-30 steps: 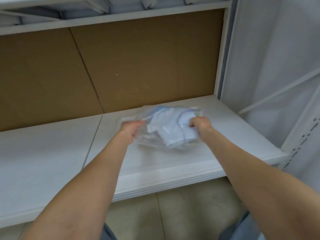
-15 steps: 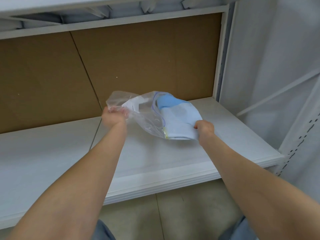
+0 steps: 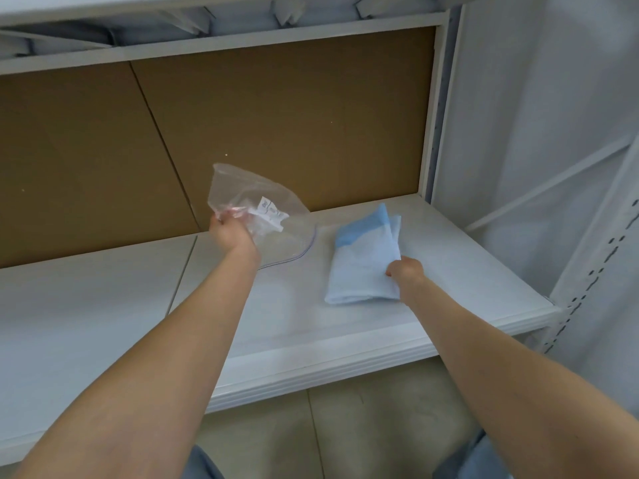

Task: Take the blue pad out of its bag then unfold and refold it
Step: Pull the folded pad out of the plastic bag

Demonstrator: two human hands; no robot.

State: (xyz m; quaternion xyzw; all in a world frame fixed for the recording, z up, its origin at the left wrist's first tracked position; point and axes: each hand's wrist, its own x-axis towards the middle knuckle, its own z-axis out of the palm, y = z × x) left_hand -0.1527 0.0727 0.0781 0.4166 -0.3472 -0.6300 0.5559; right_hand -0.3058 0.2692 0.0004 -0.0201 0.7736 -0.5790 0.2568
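The folded blue pad [image 3: 363, 261] is out of the bag, over the right part of the white shelf [image 3: 297, 326]; its far end shows a darker blue band. My right hand [image 3: 406, 273] pinches the pad's near right edge. My left hand [image 3: 232, 233] grips the bottom of the clear zip bag [image 3: 256, 202] and holds it up above the shelf, its open mouth hanging down to the right. A crumpled white paper slip [image 3: 271, 216] is inside the bag.
A brown cardboard back panel [image 3: 242, 133] closes the rear of the shelf. An upper shelf rail [image 3: 221, 46] runs overhead. A white upright post [image 3: 430, 112] and perforated rack frame [image 3: 587, 271] stand on the right. Beige floor tiles [image 3: 345, 426] lie below.
The pad has come fully out of the bag and moved right and down toward the shelf with my right hand. My left hand still holds the bag raised on the left.
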